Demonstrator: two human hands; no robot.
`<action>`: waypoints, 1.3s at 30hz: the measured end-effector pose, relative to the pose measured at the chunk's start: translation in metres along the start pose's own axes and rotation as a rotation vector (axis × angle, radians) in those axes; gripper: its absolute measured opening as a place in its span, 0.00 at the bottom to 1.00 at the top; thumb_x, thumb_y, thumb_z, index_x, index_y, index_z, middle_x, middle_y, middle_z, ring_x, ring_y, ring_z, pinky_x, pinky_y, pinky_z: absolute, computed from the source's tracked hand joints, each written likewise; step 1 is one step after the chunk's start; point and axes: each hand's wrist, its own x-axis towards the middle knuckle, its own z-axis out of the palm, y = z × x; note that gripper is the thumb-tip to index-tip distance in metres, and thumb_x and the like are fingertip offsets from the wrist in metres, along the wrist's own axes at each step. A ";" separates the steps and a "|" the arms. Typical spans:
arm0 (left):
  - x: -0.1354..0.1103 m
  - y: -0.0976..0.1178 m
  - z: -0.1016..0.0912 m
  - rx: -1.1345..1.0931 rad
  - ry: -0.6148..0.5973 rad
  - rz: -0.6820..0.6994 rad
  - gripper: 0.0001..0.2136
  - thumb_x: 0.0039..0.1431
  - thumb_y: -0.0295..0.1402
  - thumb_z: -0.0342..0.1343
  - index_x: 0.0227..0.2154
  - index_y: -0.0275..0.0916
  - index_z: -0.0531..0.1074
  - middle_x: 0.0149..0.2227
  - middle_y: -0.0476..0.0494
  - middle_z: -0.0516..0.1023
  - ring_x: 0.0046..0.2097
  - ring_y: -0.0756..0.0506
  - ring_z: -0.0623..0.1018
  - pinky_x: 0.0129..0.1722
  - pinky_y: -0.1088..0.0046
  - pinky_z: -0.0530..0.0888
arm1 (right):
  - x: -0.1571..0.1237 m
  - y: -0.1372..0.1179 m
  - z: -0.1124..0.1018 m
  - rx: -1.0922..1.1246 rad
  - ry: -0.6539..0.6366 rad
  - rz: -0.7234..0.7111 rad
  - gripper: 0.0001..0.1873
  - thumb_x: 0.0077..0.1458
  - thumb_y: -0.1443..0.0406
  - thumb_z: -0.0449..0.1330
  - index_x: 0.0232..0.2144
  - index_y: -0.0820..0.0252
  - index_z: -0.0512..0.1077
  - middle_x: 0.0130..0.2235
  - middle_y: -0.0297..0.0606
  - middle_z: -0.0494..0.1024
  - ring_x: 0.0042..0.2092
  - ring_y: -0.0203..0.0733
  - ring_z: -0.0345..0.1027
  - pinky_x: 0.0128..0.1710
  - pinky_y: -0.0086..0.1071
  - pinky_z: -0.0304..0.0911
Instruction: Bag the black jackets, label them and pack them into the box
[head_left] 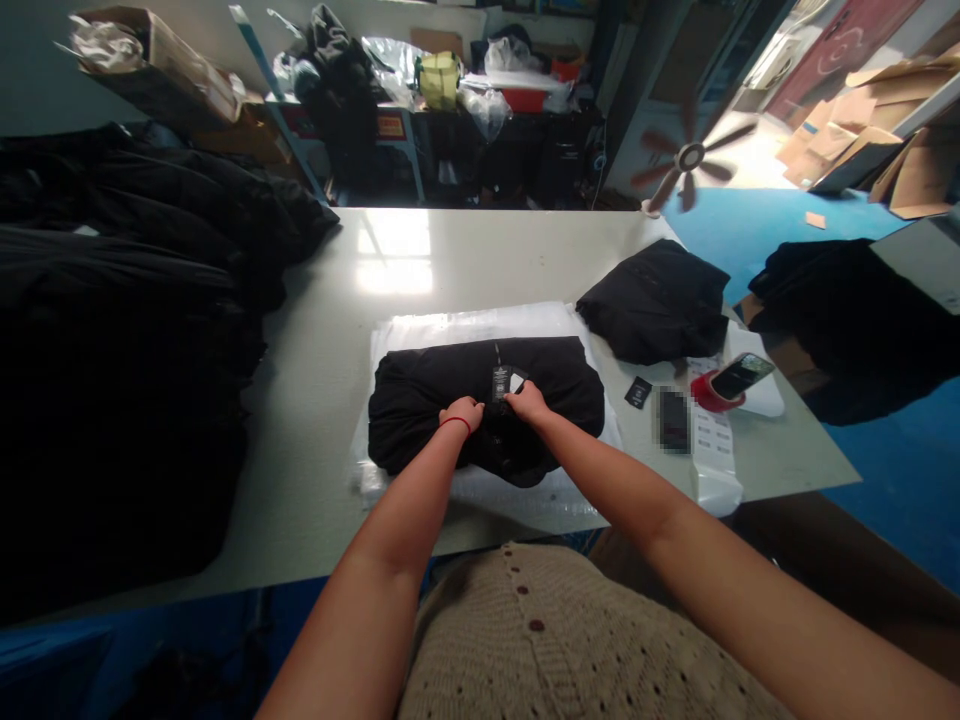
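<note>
A folded black garment (420, 395) lies on a stack of clear plastic bags (480, 325) in the middle of the white table (330, 300). A small black hang tag (500, 382) sits on its top. My left hand (462, 412) is closed on the garment's fabric just left of the tag, a red band at the wrist. My right hand (527, 402) pinches the fabric beside the tag's right edge.
A large pile of black garments (112, 330) fills the table's left side. Another folded black garment (656, 300) lies at the right, with a loose tag (638, 392), a phone (741, 375) on a red object, and label sheets (712, 440). A fan (688, 158) spins beyond.
</note>
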 end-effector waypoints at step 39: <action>-0.059 -0.041 0.036 -0.075 0.107 0.450 0.15 0.57 0.31 0.50 0.46 0.43 0.75 0.40 0.47 0.80 0.47 0.44 0.75 0.51 0.67 0.69 | -0.117 0.032 -0.035 -0.112 -0.329 -0.514 0.18 0.50 0.74 0.53 0.37 0.54 0.78 0.42 0.37 0.78 0.48 0.41 0.69 0.53 0.37 0.59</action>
